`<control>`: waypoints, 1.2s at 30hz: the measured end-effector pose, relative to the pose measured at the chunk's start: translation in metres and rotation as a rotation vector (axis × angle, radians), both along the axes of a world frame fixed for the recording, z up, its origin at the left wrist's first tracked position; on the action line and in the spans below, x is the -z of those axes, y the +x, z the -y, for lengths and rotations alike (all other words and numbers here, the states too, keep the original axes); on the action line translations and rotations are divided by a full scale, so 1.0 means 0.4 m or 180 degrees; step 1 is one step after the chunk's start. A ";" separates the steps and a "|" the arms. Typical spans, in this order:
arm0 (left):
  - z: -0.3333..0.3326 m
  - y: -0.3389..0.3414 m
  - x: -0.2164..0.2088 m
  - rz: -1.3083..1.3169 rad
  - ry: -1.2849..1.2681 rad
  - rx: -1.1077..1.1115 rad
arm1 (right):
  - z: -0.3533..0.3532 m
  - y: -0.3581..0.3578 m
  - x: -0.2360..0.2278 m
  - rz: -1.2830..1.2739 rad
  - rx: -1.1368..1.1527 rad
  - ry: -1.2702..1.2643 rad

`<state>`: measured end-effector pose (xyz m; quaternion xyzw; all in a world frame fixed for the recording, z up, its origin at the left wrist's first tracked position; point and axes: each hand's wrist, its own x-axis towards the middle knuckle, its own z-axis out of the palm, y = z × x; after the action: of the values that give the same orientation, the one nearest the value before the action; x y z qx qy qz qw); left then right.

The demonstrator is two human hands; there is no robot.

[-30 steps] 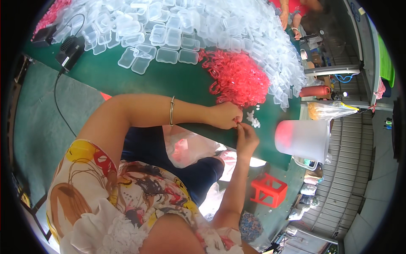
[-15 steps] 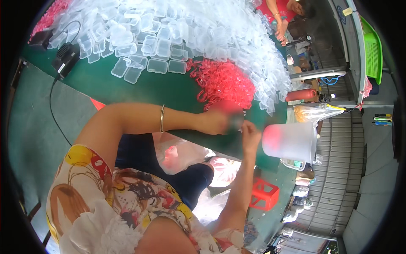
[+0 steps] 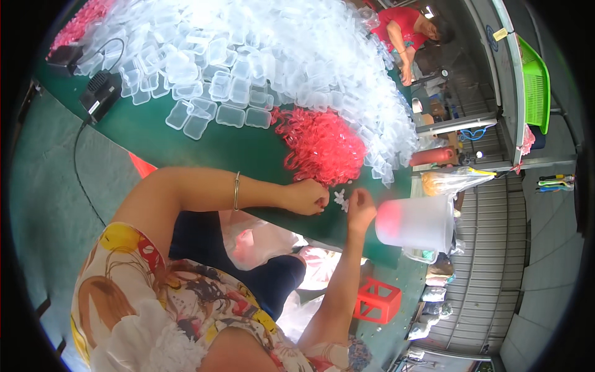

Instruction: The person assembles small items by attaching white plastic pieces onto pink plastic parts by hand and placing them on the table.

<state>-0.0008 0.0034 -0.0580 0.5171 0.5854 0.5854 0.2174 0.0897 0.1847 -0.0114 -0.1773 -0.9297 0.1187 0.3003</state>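
Note:
My left hand [image 3: 308, 197], with a bangle on its wrist, is closed just below a tangled pile of pinkish-red plastic loops [image 3: 325, 149]. A bit of red shows at its curled fingertips; I cannot tell whether that is a held piece. My right hand [image 3: 361, 209] is closed in a pinch, its fingertips turned inward, and what it may hold is hidden. Between both hands a few small white pieces [image 3: 341, 199] lie on the green table [image 3: 248, 149]. Right of my right hand is a translucent white bucket [image 3: 424, 220] with something red inside.
A large heap of clear plastic box parts [image 3: 235, 56] covers the far side. A black device [image 3: 102, 93] with a cable sits at the left edge. A red stool [image 3: 377, 301] stands below right. Another person [image 3: 403, 37] works at the far right.
My left hand, blurred beside the right before, has moved left and away from it, uncovering the white pieces. My right hand has shifted slightly lower. The whole view has tilted a little.

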 end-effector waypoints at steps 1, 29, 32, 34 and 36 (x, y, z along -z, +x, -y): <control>0.005 0.001 0.004 0.0015 -0.0018 -0.0003 | 0.032 0.022 -0.012 -0.0183 -0.0102 -0.0187; -0.001 0.002 0.006 -0.0136 -0.0063 -0.0116 | 0.186 0.099 -0.005 0.0439 -0.1191 -0.0036; -0.004 -0.003 -0.004 -0.0197 -0.0182 -0.0106 | 0.186 0.098 -0.005 0.0625 -0.1164 0.0297; -0.003 -0.006 -0.006 -0.0458 -0.0164 -0.0003 | 0.184 0.099 0.004 0.0623 -0.1131 0.0241; -0.001 -0.008 0.004 -0.0363 -0.0184 0.0021 | 0.182 0.096 0.012 0.0612 -0.1127 0.0198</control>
<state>-0.0040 0.0036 -0.0595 0.5450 0.6118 0.5371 0.2005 0.1279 0.1120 -0.0162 -0.0122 -0.9739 0.1234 0.1899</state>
